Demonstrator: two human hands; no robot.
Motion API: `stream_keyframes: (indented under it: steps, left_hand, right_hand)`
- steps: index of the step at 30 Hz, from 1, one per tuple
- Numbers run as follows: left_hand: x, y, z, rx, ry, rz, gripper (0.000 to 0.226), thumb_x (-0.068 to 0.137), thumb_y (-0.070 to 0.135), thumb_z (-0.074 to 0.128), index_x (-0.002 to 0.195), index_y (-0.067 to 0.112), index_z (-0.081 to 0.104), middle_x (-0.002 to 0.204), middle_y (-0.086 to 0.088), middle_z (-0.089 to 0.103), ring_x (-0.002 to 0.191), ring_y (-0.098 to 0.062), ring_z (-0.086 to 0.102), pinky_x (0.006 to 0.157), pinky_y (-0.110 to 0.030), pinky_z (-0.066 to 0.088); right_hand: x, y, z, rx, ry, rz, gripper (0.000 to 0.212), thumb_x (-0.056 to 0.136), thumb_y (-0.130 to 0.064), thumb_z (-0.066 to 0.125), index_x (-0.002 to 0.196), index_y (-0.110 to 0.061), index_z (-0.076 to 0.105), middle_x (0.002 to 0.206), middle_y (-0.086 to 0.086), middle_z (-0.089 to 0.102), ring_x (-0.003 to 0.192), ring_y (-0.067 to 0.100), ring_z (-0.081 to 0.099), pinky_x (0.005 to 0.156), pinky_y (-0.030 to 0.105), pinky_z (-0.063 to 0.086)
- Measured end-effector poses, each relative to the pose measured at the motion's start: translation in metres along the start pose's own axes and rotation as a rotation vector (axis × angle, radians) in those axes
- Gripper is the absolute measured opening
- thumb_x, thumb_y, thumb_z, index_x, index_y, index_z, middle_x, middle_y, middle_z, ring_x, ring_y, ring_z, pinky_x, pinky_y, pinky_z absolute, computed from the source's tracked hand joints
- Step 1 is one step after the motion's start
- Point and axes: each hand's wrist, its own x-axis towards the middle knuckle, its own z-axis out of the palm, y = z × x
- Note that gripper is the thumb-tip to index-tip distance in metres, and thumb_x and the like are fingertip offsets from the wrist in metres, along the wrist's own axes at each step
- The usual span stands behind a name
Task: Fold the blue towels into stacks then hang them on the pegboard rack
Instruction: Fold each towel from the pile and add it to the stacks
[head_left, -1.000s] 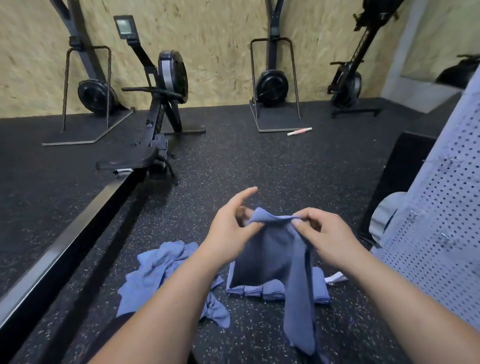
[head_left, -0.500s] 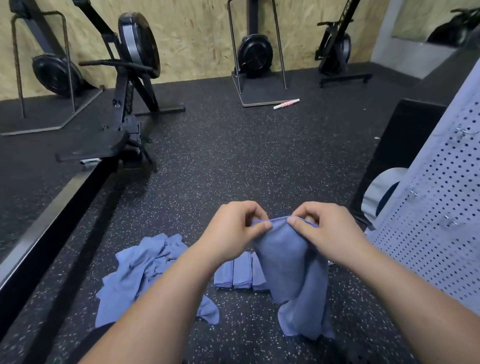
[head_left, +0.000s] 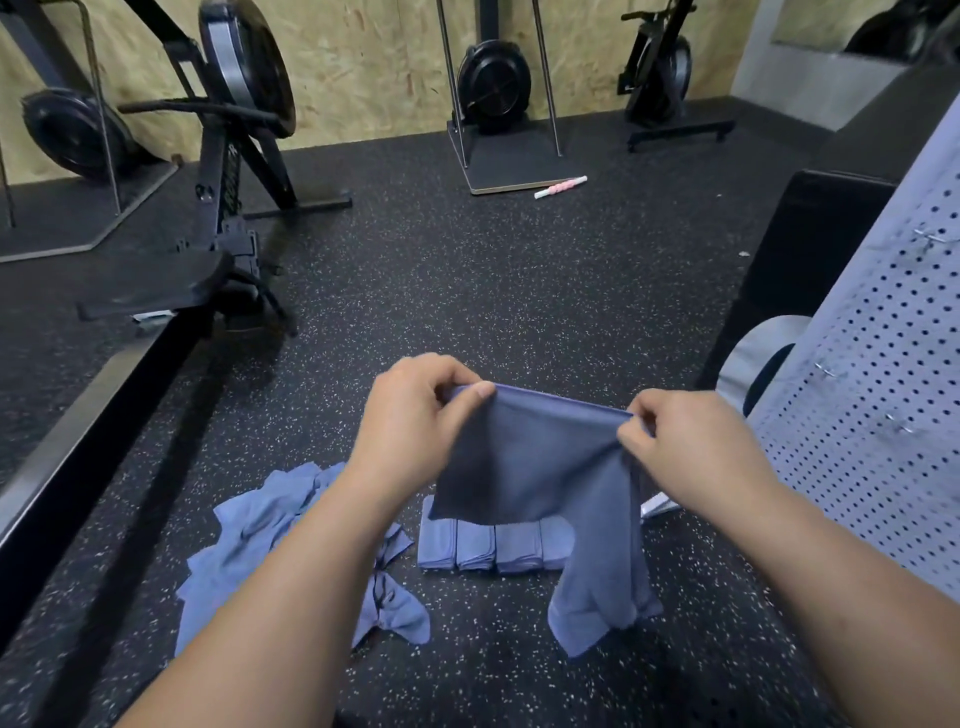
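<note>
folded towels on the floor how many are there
4, side by side in one row: leftmost, second, third, rightmost. The held towel covers their far ends and may hide another.

The held towel (head_left: 524, 457) is thin, matt blue cloth with a fine, soft weave, and the folded towels (head_left: 483, 545) and the crumpled pile (head_left: 260, 530) look to be the same fabric. The floor (head_left: 467, 291) is black rubber, matt and grainy, flecked with pale specks, while the wall (head_left: 363, 67) is bare strand board, rough unpainted wood. The pegboard (head_left: 883, 415) is a pale, smooth, matt perforated sheet with small shiny metal hooks (head_left: 930, 236), and the rowing machine (head_left: 249, 67) is black-painted metal whose rail (head_left: 93, 410) carries a dull sheen.
</note>
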Motion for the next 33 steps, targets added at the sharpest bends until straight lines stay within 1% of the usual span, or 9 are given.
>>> stream_keyframes:
  steps: [2,8,13,17,21,24,27,29,33]
  left_hand:
    - [0.002,-0.007,-0.009,-0.037,0.021,-0.050,0.011,0.092,0.039,0.081,0.085,0.032,0.077,0.083,0.014,0.069,0.080,-0.006,0.062,0.075,-0.031,0.047]
    - [-0.005,-0.004,-0.018,-0.061,0.137,-0.115,0.013,0.094,0.037,0.079,0.082,0.034,0.075,0.079,0.012,0.068,0.076,0.001,0.060,0.068,-0.014,0.040]
    - [-0.005,-0.010,-0.029,-0.115,0.303,-0.204,0.010,0.095,0.037,0.078,0.086,0.032,0.076,0.077,0.013,0.068,0.066,-0.002,0.055,0.068,-0.028,0.044]
    - [-0.004,-0.023,-0.040,-0.047,0.383,-0.317,0.014,0.097,0.038,0.074,0.088,0.027,0.076,0.071,0.013,0.067,0.068,-0.008,0.060,0.070,-0.031,0.043]
    - [-0.007,-0.030,-0.035,0.031,0.205,-0.342,0.010,0.093,0.036,0.078,0.088,0.028,0.076,0.073,0.012,0.070,0.073,-0.010,0.067,0.069,-0.030,0.048]
    - [-0.013,-0.020,-0.018,0.018,0.019,-0.225,0.012,0.091,0.038,0.081,0.102,0.034,0.076,0.072,0.010,0.069,0.068,-0.004,0.064,0.070,-0.028,0.049]
    - [-0.022,0.004,0.005,-0.127,-0.219,-0.098,0.029,0.092,0.038,0.081,0.120,0.041,0.073,0.072,0.012,0.067,0.065,-0.002,0.060,0.067,-0.022,0.045]
    - [-0.029,0.019,0.021,-0.259,-0.354,-0.060,0.033,0.094,0.034,0.081,0.126,0.038,0.073,0.068,0.015,0.063,0.062,-0.001,0.054,0.066,-0.022,0.045]
    - [-0.033,0.027,0.039,-0.320,-0.399,-0.047,0.007,0.097,0.033,0.078,0.103,0.029,0.079,0.064,0.015,0.054,0.061,-0.005,0.045,0.063,-0.027,0.040]
  right_hand:
    - [0.002,0.003,-0.005,-0.005,0.022,0.012,0.022,0.084,-0.038,0.057,0.068,-0.023,0.057,0.057,-0.002,0.059,0.062,0.025,0.059,0.056,0.034,0.050]
    - [-0.003,0.002,-0.009,0.002,-0.021,0.002,0.014,0.081,-0.039,0.060,0.073,-0.027,0.062,0.062,-0.005,0.063,0.066,0.021,0.061,0.058,0.033,0.051]
    - [-0.001,0.012,-0.012,0.103,-0.042,0.010,0.007,0.073,-0.037,0.066,0.073,-0.030,0.065,0.065,-0.009,0.067,0.070,0.015,0.063,0.063,0.034,0.054]
    - [0.002,0.021,-0.021,0.228,-0.034,0.027,0.009,0.076,-0.025,0.074,0.074,-0.032,0.069,0.061,-0.016,0.067,0.067,0.005,0.062,0.065,0.031,0.053]
    - [0.001,0.027,-0.023,0.450,-0.111,-0.020,0.011,0.086,-0.025,0.080,0.083,-0.035,0.077,0.063,-0.013,0.064,0.059,0.004,0.055,0.062,0.029,0.046]
    - [-0.003,0.019,-0.021,0.650,-0.207,-0.101,0.008,0.090,-0.024,0.082,0.088,-0.031,0.080,0.063,-0.010,0.062,0.061,0.004,0.052,0.065,0.028,0.043]
    - [-0.006,0.004,-0.016,0.748,-0.267,-0.154,0.010,0.091,-0.022,0.082,0.092,-0.031,0.080,0.073,0.008,0.069,0.068,0.010,0.057,0.071,0.035,0.047]
    - [-0.008,-0.006,-0.011,0.765,-0.287,-0.188,0.010,0.090,-0.023,0.083,0.094,-0.031,0.079,0.080,0.014,0.071,0.069,0.011,0.059,0.073,0.038,0.049]
    - [-0.013,-0.017,-0.007,0.790,-0.307,-0.232,0.006,0.088,-0.026,0.084,0.091,-0.029,0.079,0.078,0.016,0.070,0.066,0.011,0.054,0.067,0.034,0.044]
